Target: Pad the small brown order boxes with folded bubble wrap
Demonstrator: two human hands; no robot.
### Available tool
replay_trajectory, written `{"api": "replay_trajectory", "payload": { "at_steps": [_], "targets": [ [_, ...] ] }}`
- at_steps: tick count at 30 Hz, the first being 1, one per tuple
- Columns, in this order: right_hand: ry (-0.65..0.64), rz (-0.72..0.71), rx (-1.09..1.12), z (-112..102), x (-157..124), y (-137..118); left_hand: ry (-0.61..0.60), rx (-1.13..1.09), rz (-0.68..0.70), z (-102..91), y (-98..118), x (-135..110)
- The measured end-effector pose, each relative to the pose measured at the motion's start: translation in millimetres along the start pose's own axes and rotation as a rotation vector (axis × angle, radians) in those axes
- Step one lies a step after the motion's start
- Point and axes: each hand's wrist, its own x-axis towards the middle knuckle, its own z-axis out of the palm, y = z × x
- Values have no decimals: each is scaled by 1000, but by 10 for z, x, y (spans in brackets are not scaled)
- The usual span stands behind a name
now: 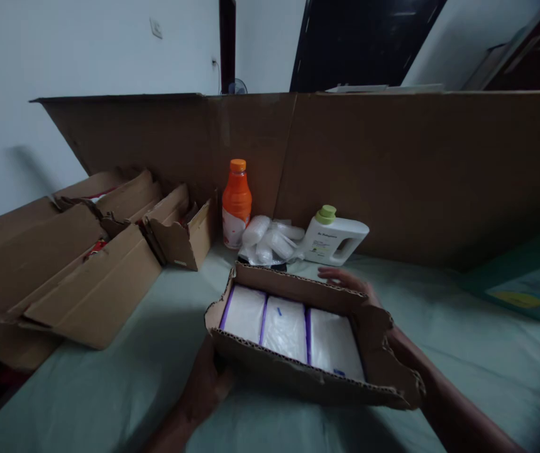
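Step in hand, as I read it: low torn cardboard box steadied w/ both hands, near edge lifted or tipped toward the camera; couldn't tell if its base was off the pale green surface. It sat front-centre, w/ 3 white packs side by side inside. Any next move would call for support on both sides, since the walls looked ragged and soft.

Left hand was against the near-left corner. Its fingers were hidden under the box, so curl or spread couldn't be told. Right hand reached round the far-right corner, fingers stretched out, loosely together, lying along the far rim, not pinching.

Behind the box: orange bottle, plastic-wrapped rolls, white jug, then a cardboard screen. Opened cartons lay at left.
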Motion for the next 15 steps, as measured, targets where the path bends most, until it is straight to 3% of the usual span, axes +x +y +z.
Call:
{"api": "replay_trajectory", "payload": {
  "at_steps": [4, 7, 11, 15],
  "targets": [
    [-13, -169, -190, 249, 736, -176, 10, 40, -12, 2, -92, -1],
    [-70, -197, -295, 461, 990, -194, 45, 68, -8, 5, -151, -1],
    [-61, -220, -323, 432, 989, -271, 42, 64, 10, -5, -143, 7],
    [88, -218, -270, 42, 647, -559, 2, 56, 49, -18, -50, 25]
  ]
}}
